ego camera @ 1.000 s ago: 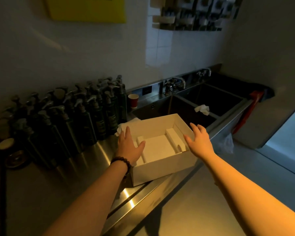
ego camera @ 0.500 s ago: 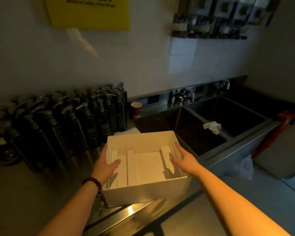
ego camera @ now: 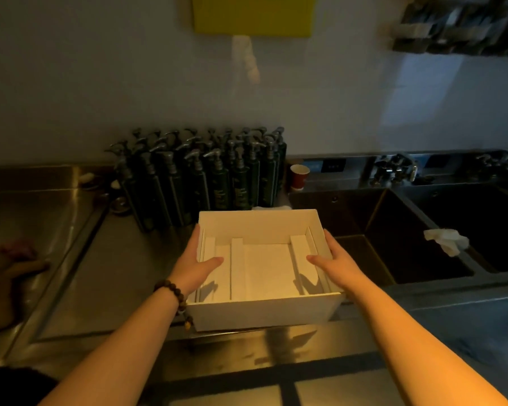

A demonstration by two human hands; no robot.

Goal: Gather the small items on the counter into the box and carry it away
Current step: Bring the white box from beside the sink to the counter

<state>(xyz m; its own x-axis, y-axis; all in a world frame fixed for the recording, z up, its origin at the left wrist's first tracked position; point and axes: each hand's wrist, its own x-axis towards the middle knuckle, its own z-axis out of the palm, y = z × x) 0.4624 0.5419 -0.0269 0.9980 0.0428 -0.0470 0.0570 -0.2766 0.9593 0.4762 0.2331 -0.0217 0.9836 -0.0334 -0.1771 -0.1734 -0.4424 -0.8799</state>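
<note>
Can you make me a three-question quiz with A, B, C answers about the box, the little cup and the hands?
1. Where is the little cup?
A. Inside the box
B. On the counter between the pump bottles and the sink
C. In the sink

2. What colour is the sign on the wall?
A. Yellow
B. Blue
C. Red

3. How do the hands hold the box?
A. One hand on each side
B. Both under it
C. Only the left touches it

Answers: 1 B, the red cup stands right of the pump bottles. 2 A, the sign is yellow. 3 A, the left hand and right hand grip opposite walls of the white box, thumbs inside.
</note>
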